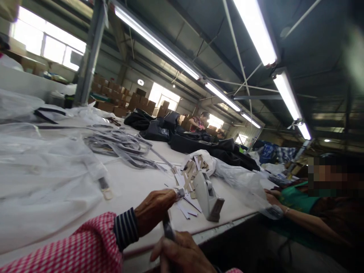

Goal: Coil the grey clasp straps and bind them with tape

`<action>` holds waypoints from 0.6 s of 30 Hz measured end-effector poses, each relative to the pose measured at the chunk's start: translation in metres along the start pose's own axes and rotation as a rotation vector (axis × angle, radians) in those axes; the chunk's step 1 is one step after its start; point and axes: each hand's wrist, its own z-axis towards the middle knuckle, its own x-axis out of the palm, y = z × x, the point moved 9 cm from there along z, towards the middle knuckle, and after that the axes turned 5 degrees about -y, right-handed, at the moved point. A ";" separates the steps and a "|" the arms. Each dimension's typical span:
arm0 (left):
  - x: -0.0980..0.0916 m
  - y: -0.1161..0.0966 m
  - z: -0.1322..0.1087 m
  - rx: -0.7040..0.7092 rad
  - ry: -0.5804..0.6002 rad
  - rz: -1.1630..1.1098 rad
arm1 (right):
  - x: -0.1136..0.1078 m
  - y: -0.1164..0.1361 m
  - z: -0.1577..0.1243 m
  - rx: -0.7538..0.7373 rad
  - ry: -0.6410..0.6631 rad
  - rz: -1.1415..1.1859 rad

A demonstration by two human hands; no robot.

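Observation:
My left hand (155,210), in a striped cuff and red checked sleeve, is closed on a dark grey strap (168,226) near its upper end. A shiny, clear-looking piece (179,193) shows at its fingertips. Lower down, close to the table's front edge, my right hand (186,252) is wrapped round the same strap. Just right of my left hand stands a grey tape dispenser (207,197). Behind it, white and beige strips (189,182) spill from a white plastic bag (209,157) onto the white table (136,185).
Coiled grey straps (119,144) lie at the back left, beside clear plastic sheeting (42,178). Black bags (162,127) are piled behind. At the right, a person in green (297,199) reaches to a clear plastic bag (241,182). Another person stands far back.

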 end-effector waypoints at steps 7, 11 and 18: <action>0.039 -0.008 -0.009 -0.064 0.423 0.079 | -0.085 0.066 -0.026 -0.001 -0.268 -0.213; 0.047 0.001 -0.014 -0.270 0.483 -0.037 | -0.112 0.091 -0.011 -0.152 -0.265 -0.386; 0.057 0.017 -0.026 -0.782 0.306 -0.755 | -0.115 0.096 0.006 -0.361 -0.212 -0.503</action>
